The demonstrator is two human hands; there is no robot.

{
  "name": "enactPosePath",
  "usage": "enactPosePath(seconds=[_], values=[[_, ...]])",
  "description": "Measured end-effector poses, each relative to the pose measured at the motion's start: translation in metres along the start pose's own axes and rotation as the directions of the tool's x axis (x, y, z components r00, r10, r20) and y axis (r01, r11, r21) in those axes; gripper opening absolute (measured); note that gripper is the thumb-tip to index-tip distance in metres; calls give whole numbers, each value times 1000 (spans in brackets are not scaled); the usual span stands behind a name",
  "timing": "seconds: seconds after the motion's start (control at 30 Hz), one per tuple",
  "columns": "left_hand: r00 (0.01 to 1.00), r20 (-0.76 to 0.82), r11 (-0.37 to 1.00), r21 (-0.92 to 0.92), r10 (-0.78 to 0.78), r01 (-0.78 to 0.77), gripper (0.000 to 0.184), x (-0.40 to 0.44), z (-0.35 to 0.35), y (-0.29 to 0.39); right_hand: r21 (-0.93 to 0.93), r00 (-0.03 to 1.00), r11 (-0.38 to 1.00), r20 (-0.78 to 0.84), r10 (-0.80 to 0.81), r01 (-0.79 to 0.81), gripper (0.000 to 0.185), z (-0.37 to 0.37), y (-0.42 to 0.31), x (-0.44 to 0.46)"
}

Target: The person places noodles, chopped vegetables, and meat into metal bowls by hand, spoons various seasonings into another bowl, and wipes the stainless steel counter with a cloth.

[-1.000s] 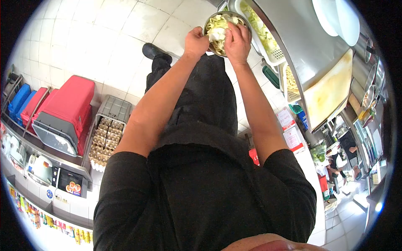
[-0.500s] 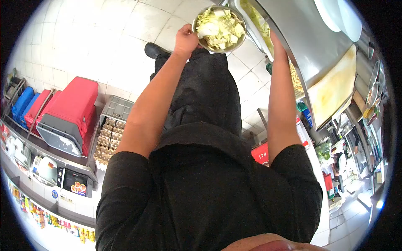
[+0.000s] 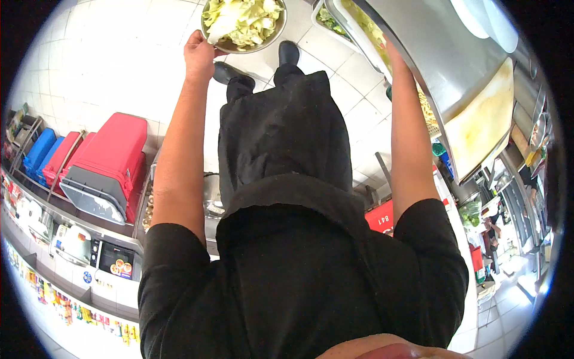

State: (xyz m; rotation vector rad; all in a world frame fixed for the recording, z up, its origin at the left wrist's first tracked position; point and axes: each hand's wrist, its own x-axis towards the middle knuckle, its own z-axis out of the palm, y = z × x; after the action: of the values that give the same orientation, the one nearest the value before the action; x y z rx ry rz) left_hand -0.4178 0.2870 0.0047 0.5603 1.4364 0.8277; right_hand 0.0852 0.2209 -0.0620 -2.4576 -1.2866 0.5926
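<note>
My left hand [image 3: 200, 52] grips the edge of a metal bowl [image 3: 260, 47] heaped with chopped pale-green cabbage [image 3: 242, 23]. The bowl is held out over the floor, in front of and left of my boots. On the other side, my right hand [image 3: 391, 52] reaches down beside a steel counter, at a white tub [image 3: 362, 43] with yellow-green leaf pieces in it. The counter edge hides most of its fingers, so I cannot see whether it holds anything.
The steel counter [image 3: 427, 54] with a stained cutting board [image 3: 483, 122] stands at my right. Beside the white tub is another container of greens [image 3: 332, 23]. Red bins [image 3: 116, 149] and a shelf of bottles [image 3: 72, 308] are at the left.
My left hand has carried the bowl of cabbage to the left, away from the tub. Both boots now show. My right hand has stayed at the tub.
</note>
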Motion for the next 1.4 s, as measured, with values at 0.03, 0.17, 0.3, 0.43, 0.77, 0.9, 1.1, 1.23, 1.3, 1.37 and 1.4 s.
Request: enactPosePath(seconds=[0.03, 0.17, 0.3, 0.43, 0.77, 0.9, 1.1, 1.23, 1.3, 1.37, 1.4], values=[[1000, -9, 1000, -1, 2, -2, 8, 1, -3, -1, 62, 999, 998, -42, 26, -23, 53, -6, 4, -2], [999, -33, 998, -42, -41, 40, 12, -4, -5, -10, 308, 976, 937, -88, 199, -164, 53, -22, 12, -24], [997, 8, 995, -61, -72, 73, 7, -10, -3, -32, 584, 921, 738, 44, 387, -338, 54, -28, -8, -47], [996, -23, 996, -16, -92, 91, 20, -21, 9, -35, 835, 957, 496, 112, 267, -236, 39, -51, -135, -105], [988, 55, 989, -7, -144, 145, 20, -49, 8, -31, 516, 985, 848, 45, -168, 121, 29, -4, -243, -170], [985, 55, 984, -61, -162, 165, 24, -51, -2, -31, 430, 907, 812, -44, -418, 395, 29, -1, -272, -183], [993, 34, 993, -50, -110, 111, 24, -49, -21, -24, 402, 874, 784, -102, -475, 473, 27, -15, -296, -181], [995, 43, 994, -61, -86, 89, 22, -44, -28, -19, 710, 998, 705, 49, -44, -3, 21, -26, -274, -167], [994, 32, 993, -54, -101, 102, 21, -40, -32, -19, 779, 990, 612, 82, 114, -135, 24, -25, -222, -138], [992, 3, 992, -20, -128, 128, 21, -39, -35, -18, 718, 896, 610, 43, 441, -335, 28, -35, -179, -97], [992, 3, 992, -12, -126, 126, 21, -37, -37, -21, 700, 880, 616, 39, 473, -362, 31, -33, -132, -79]])
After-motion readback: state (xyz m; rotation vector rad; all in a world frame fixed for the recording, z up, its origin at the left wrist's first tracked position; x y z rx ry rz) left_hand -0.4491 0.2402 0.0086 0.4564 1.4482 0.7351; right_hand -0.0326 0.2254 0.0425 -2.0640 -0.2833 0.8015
